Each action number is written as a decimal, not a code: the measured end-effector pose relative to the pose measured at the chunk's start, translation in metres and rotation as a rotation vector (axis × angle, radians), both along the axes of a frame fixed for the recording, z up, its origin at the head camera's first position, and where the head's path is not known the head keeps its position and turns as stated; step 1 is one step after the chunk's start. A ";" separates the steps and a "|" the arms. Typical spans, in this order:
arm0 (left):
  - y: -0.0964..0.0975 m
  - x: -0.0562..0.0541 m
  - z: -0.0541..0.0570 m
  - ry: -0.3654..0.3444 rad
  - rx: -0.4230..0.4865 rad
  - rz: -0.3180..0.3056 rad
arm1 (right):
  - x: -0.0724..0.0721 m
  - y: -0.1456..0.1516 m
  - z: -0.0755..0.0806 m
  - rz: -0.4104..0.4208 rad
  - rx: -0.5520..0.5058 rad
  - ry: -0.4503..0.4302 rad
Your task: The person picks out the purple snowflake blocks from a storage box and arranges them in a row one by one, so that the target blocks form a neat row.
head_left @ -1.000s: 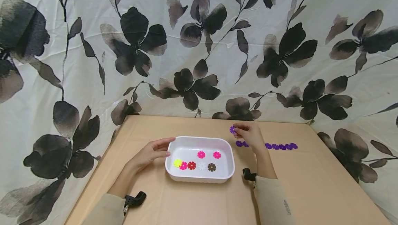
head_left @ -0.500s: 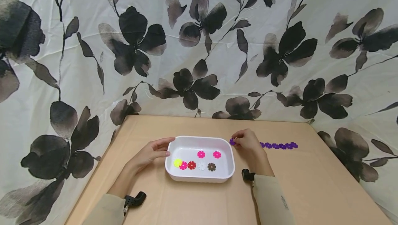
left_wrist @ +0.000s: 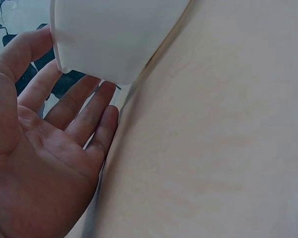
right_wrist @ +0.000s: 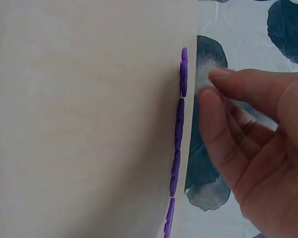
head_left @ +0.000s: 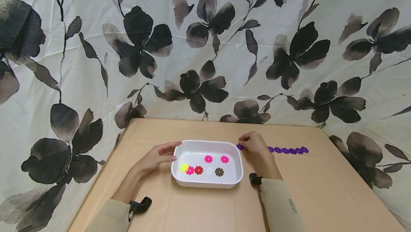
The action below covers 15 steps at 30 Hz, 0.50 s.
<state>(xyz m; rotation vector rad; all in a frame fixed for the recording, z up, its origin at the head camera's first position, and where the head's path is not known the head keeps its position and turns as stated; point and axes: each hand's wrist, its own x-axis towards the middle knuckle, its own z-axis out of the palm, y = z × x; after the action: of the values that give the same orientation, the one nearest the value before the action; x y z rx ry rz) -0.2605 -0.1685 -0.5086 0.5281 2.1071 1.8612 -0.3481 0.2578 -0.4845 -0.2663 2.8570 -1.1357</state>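
A white plastic tray (head_left: 207, 184) stands on the table. My left hand (head_left: 155, 159) rests at its left end, fingers fairly straight and fingertips right at the rim and side; the left wrist view shows this palm (left_wrist: 49, 163) beside the tray wall. My right hand (head_left: 258, 150) is over the left part of a row of purple flower-shaped discs (head_left: 284, 150), hiding some of them. One purple disc (head_left: 239, 147) shows by its fingertips. In the right wrist view, thumb and forefinger are close together with nothing between them, just apart from the purple row (right_wrist: 177, 134).
Inside the tray lie several flower-shaped discs: pink (head_left: 208, 159), yellow (head_left: 184, 168), red (head_left: 198, 170), clear or white (head_left: 209, 171) and brown (head_left: 219, 171). A floral cloth (head_left: 244, 46) hangs behind the table's far edge (head_left: 192, 119).
My right hand has brought a purple disc down to the left end of the row, and its fingers have let go of it. The left hand and tray have stayed in place.
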 end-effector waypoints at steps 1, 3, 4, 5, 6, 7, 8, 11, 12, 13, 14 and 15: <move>0.000 0.000 0.000 0.003 0.001 -0.002 | 0.000 -0.001 0.001 0.025 0.012 0.012; -0.001 0.000 0.001 0.008 0.002 -0.007 | -0.001 -0.003 0.001 0.072 0.029 0.024; -0.001 0.000 0.001 0.009 0.003 -0.009 | -0.001 -0.004 0.001 0.095 0.039 0.026; -0.001 0.000 0.000 0.010 0.002 -0.011 | -0.001 -0.005 0.001 0.111 0.047 0.024; -0.002 0.000 0.001 0.011 0.001 -0.010 | -0.001 -0.005 0.001 0.118 0.053 0.019; -0.002 0.000 0.001 0.010 -0.001 -0.009 | -0.001 -0.006 0.001 0.127 0.062 0.016; -0.002 0.001 0.001 0.009 -0.001 -0.007 | -0.001 -0.006 0.000 0.126 0.070 0.012; -0.002 0.001 0.002 0.006 0.001 -0.002 | 0.000 -0.007 0.000 0.124 0.072 0.000; -0.002 0.001 0.002 0.004 0.001 0.000 | 0.001 -0.007 0.001 0.123 0.066 -0.001; -0.003 0.001 0.002 0.006 0.001 -0.002 | 0.002 -0.006 0.001 0.120 0.064 0.002; -0.003 0.001 0.001 0.007 0.001 -0.004 | 0.003 -0.006 0.001 0.109 0.063 0.011; -0.003 0.001 0.001 0.007 0.001 -0.007 | 0.004 -0.005 0.001 0.101 0.061 0.024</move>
<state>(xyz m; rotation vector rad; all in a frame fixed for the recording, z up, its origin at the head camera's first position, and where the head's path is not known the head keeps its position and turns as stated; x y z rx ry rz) -0.2590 -0.1713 -0.5074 0.5420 2.1068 1.8590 -0.3436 0.2529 -0.4830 -0.4186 2.8565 -1.0334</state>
